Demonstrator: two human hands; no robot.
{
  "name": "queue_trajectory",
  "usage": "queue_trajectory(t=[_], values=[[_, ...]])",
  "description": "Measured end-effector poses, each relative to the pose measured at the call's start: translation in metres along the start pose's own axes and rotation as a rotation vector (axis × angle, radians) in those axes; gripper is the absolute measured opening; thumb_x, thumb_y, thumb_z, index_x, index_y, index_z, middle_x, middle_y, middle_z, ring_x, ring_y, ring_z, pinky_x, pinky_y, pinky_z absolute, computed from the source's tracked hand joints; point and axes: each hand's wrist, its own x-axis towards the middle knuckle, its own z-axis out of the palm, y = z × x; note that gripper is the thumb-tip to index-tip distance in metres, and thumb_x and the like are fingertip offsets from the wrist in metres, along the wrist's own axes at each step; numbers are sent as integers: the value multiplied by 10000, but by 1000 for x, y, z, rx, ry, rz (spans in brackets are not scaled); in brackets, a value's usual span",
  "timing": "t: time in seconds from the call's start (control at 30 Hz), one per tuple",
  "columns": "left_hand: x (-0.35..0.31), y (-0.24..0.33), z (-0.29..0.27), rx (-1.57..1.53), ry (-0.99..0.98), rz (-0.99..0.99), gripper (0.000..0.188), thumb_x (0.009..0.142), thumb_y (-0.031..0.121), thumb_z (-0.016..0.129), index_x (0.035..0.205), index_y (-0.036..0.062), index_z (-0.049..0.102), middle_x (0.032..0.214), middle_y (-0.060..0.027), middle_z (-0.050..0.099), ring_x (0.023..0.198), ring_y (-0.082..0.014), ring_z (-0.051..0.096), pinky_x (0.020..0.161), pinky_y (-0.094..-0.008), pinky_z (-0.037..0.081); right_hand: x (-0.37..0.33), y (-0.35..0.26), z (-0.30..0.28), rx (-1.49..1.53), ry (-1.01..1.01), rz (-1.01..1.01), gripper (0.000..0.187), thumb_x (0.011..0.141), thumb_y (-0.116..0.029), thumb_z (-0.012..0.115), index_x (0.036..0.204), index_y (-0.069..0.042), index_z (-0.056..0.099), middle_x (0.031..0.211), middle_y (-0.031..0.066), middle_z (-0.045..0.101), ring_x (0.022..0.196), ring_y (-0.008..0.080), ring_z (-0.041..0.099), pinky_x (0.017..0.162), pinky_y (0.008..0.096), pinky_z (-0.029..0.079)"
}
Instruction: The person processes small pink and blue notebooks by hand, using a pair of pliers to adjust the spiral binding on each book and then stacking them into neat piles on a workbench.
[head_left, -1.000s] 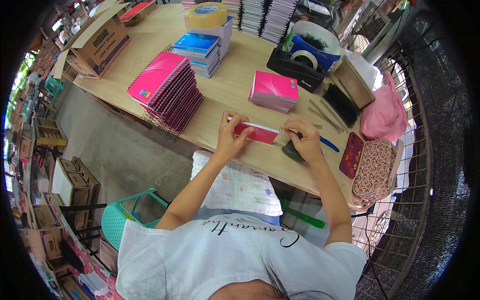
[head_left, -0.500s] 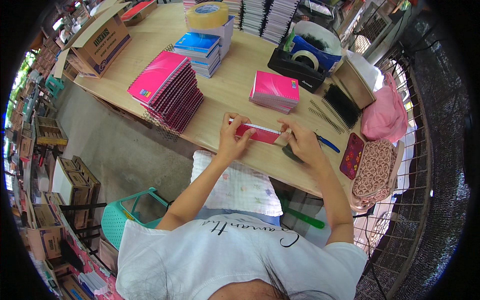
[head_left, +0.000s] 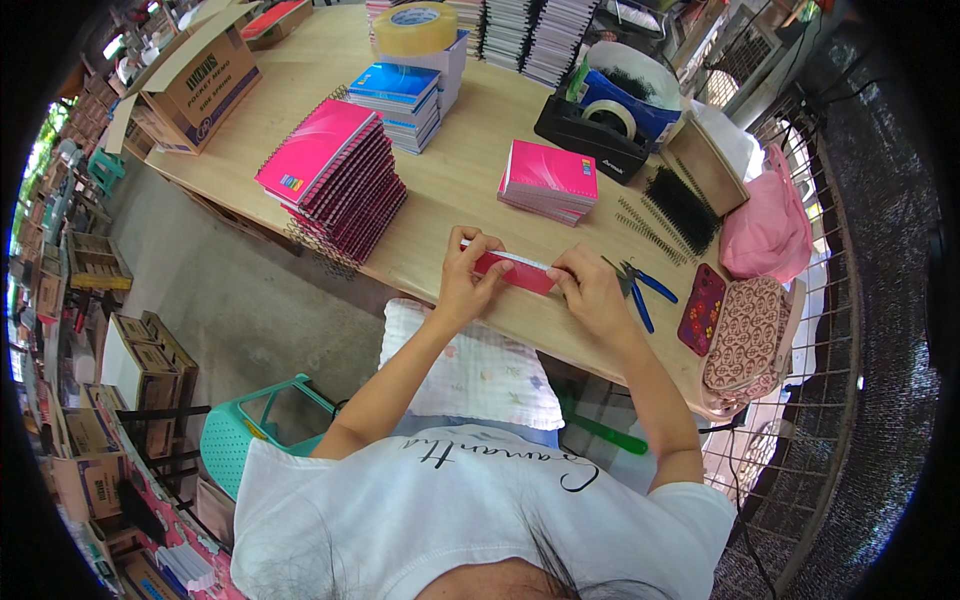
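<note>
Between my two hands is a small notebook [head_left: 527, 277] with a red-pink cover, its white page edge turned up, over the table's near edge. My left hand [head_left: 470, 273] pinches its left end, thumb on the cover and fingers behind. At the right end, my right hand [head_left: 588, 285] is closed on the notebook's corner by the page edge. Blue-handled pliers [head_left: 648, 288] lie on the table just right of my right hand. Farther off sits a short stack of pink notebooks [head_left: 548, 180]. A taller stack of spiral-bound pink notebooks [head_left: 330, 180] stands to the left.
Loose wire spirals [head_left: 645, 228] and a black bundle of coils [head_left: 683, 212] lie at the right, near a flowered phone [head_left: 702, 310] and a patterned pouch [head_left: 750, 335]. Behind are a black tape dispenser [head_left: 592, 140], blue notebooks [head_left: 396, 100] and a cardboard box [head_left: 200, 90].
My right hand has moved slightly left and closed on the notebook's right end. The pliers' handles, partly covered by that hand before, now show fully.
</note>
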Motion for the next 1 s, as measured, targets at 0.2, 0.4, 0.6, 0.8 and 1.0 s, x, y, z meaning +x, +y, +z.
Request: queue_trajectory(t=[0.2,0.4,0.6,0.8,1.0], values=[[0,-23,-39,23,-27,70,327,715,162,813,941,36,614,978,-100,468,896,-250,530,780,-343,468,-15,48,-36,-105,-14,124,452,832,-309,679,1231,-104,625,1348,271,471,1268,403,436,1053,454,356],[3,-20,-43,97,-25,117,476,640,229,873,955,36,573,972,-88,455,873,-241,498,738,-341,455,-27,41,-44,-348,-173,79,557,734,-346,743,1223,-99,643,1385,301,429,1275,420,429,1089,435,327],[5,-9,-19,30,-85,79,496,626,257,884,940,47,562,959,-81,440,895,-225,479,737,-323,447,-10,61,-83,477,-180,6,431,752,-269,712,1112,-32,702,1272,204,579,1183,290,556,1011,340,398],[13,-18,-26,49,-109,175,519,616,300,891,926,59,551,947,-75,426,869,-211,468,737,-306,430,-12,60,-83,603,-31,-15,386,797,-238,680,1092,11,694,1202,167,613,1112,266,582,969,357,435],[10,-4,-3,14,-115,163,536,608,327,894,915,52,550,927,-72,432,823,-213,480,710,-307,442,11,44,-30,848,-326,101,375,845,-239,635,1085,46,682,1208,134,617,1090,227,588,958,346,443]])
